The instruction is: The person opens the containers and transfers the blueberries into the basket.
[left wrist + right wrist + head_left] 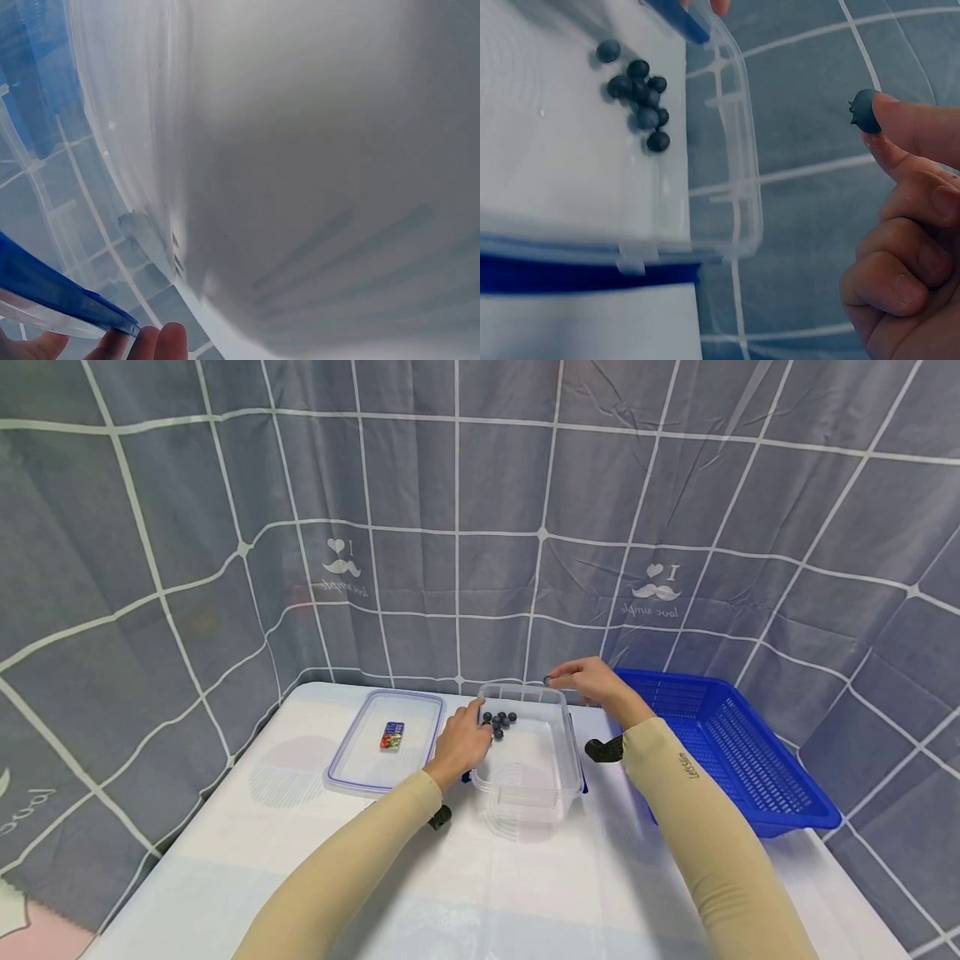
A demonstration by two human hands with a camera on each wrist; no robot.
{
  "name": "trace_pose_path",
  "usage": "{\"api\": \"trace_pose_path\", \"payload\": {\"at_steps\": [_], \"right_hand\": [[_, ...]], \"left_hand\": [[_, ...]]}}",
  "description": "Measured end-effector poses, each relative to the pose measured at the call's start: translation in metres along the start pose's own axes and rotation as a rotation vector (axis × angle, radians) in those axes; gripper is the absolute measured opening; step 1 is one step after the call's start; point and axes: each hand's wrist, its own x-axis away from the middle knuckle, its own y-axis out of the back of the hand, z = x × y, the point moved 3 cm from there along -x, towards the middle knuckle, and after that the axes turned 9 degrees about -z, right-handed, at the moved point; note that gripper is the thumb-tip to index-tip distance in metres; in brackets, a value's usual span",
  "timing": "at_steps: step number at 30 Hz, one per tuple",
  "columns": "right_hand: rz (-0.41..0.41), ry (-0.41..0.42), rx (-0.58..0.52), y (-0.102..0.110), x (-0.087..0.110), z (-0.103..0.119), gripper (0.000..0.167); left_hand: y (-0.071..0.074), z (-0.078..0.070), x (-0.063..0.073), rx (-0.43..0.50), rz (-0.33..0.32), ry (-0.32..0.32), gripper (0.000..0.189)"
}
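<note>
Between thumb and index finger my right hand (pixel 592 682) pinches a single dark blueberry (pixel 866 111), held up near the far right corner of a clear plastic container (pixel 532 752). The other fingers of that hand are curled in. Several more blueberries (pixel 638 90) lie clustered on the container's floor, toward its far left part. My left hand (pixel 461 742) grips the container's left side at the rim, its fingertips (pixel 173 341) by a blue side latch (pixel 60 289). The container stands without its lid on the white table.
A clear lid (pixel 360 768) with a blue seal and a small printed label (pixel 392 737) lies flat left of the container. A blue perforated basket (pixel 750 760) stands at the right. A grey gridded curtain (pixel 495 568) hangs behind the white table (pixel 480 877).
</note>
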Motion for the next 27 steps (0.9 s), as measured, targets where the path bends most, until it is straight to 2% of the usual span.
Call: {"api": "trace_pose_path", "payload": {"at_steps": [12,18,27], "right_hand": [[-0.037,-0.015,-0.026,0.049,0.007,-0.038,0.046],[-0.054,-0.053,-0.03,0.072,0.013,-0.057,0.052],[-0.08,-0.104,-0.026,0.092,0.019,-0.089,0.056]], "left_hand": [[0.0,0.001,0.001,0.015,0.013,-0.001,0.056],[0.001,0.0,0.001,0.011,0.021,0.005,0.056],[0.0,0.001,0.0,0.007,0.018,0.029,0.059]]}}
